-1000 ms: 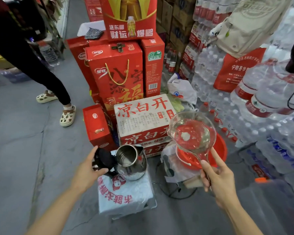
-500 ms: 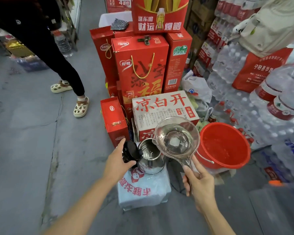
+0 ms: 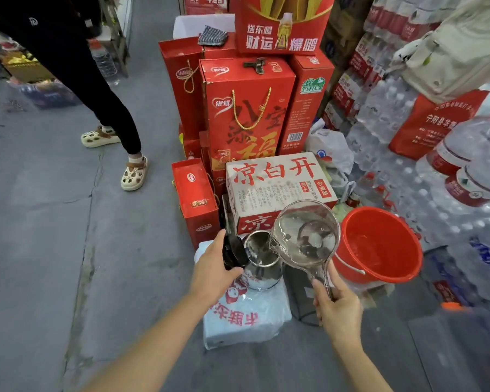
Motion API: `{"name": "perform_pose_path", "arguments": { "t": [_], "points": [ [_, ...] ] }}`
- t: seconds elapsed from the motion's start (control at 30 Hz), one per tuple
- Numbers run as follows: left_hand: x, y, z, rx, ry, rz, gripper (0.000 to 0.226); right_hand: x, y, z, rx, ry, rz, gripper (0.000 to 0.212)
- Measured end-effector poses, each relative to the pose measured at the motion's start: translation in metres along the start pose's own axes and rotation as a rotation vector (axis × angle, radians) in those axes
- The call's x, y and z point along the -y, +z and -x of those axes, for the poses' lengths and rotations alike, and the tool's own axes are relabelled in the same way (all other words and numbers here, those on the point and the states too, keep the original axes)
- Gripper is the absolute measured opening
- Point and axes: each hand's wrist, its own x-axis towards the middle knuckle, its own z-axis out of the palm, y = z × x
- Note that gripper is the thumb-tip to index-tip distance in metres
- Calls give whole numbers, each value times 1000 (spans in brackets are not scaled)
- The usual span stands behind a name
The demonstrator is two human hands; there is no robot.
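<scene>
A steel kettle (image 3: pixel 262 271) stands open on a white wrapped pack (image 3: pixel 246 315) on the floor. My left hand (image 3: pixel 214 271) grips its black lid and handle (image 3: pixel 234 251), holding the lid tipped back. My right hand (image 3: pixel 337 304) grips the handle of a clear plastic water scoop (image 3: pixel 306 236). The scoop holds water and tilts left, its lip just over the kettle's mouth. A red bucket (image 3: pixel 379 247) sits to the right of the scoop.
Red gift boxes (image 3: pixel 246 108) and a white carton (image 3: pixel 277 185) are stacked behind the kettle. Packs of bottled water (image 3: pixel 436 210) line the right side. A person's legs in sandals (image 3: pixel 133 174) stand at the left on the grey floor.
The scoop moved left from above the bucket to the kettle and tipped toward its mouth. My left hand kept hold of the lid. My view shifted left.
</scene>
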Motion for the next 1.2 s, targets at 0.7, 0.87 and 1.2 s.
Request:
{"name": "perform_pose_path", "arguments": {
  "t": [0.7, 0.87, 1.2],
  "points": [
    [-11, -8, 5, 24, 8, -19, 97, 5, 13, -5, -134, -383, 567, 73],
    [-10, -8, 5, 22, 2, -21, 97, 13, 15, -6, -87, -475, 716, 65],
    [-11, -6, 5, 8, 13, -46, 97, 11, 9, -11, -101, -818, 1038, 80]
  ]
}}
